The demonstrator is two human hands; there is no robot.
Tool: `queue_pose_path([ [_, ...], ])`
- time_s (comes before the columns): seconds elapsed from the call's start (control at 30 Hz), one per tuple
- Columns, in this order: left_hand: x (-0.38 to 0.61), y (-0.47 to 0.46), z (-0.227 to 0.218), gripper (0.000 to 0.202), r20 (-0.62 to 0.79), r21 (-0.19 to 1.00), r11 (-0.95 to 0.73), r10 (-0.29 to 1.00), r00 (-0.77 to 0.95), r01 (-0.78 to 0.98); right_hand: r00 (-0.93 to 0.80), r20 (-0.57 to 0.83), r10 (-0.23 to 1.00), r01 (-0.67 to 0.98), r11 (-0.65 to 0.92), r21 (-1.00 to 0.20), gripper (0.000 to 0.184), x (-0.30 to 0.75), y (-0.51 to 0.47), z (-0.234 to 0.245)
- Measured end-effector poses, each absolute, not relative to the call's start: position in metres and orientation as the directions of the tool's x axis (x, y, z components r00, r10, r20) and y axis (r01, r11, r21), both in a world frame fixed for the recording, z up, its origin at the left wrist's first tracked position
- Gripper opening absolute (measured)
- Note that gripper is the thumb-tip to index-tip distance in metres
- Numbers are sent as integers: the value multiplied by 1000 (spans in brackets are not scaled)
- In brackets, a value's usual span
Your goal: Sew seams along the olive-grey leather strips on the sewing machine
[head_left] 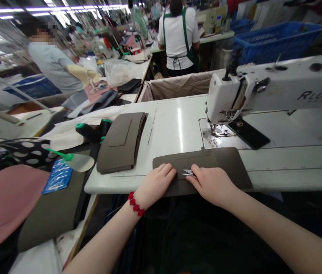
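Note:
A dark olive fabric piece [220,161] lies flat on the front edge of the white sewing table [172,125]. My left hand [156,182], with a red bead bracelet at the wrist, rests on its left end with fingers curled under. My right hand [212,184] lies on the middle of the piece and pinches small metal thread snips [188,173], whose blades point left. A white sewing machine [263,91] stands behind the piece on the right, its needle area just beyond the fabric's far edge.
A stack of similar olive pieces [122,140] lies to the left. Thread cones [92,131], a polka-dot cloth [24,150] and pink fabric [3,205] crowd the left side. A fabric-lined bin [178,85] and blue crates [275,40] stand behind. Two people work further back.

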State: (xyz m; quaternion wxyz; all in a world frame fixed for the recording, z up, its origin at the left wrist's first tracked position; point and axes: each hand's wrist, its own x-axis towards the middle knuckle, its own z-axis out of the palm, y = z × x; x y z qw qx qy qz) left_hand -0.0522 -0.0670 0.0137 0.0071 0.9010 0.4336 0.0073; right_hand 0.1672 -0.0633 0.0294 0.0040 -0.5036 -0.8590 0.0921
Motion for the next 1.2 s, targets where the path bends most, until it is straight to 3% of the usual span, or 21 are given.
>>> queue_pose_path([
  [0.17, -50, -63, 14, 11, 1, 6, -629, 777, 629, 777, -528, -125, 840, 848, 513, -134, 31, 155, -57, 28],
  [0.37, -56, -58, 9, 8, 38, 200, -602, 793, 608, 773, -563, -158, 811, 826, 552, -115, 33, 151, -51, 31],
  [0.53, -57, -59, 5, 10, 69, 276, -564, 819, 570, 778, -596, -182, 782, 803, 584, -118, 36, 147, -47, 32],
  [0.77, -58, -59, 7, 9, 56, 291, -548, 828, 558, 784, -609, -245, 755, 792, 597, -129, 38, 141, -43, 37],
  [1.03, -54, -58, 7, 7, 66, 317, -548, 827, 558, 774, -627, -207, 751, 779, 609, -149, 35, 136, -43, 32],
  [1.2, -62, -53, 14, 7, 83, 540, -405, 898, 432, 738, -551, -115, 826, 831, 531, -166, 39, 158, -42, 39],
])
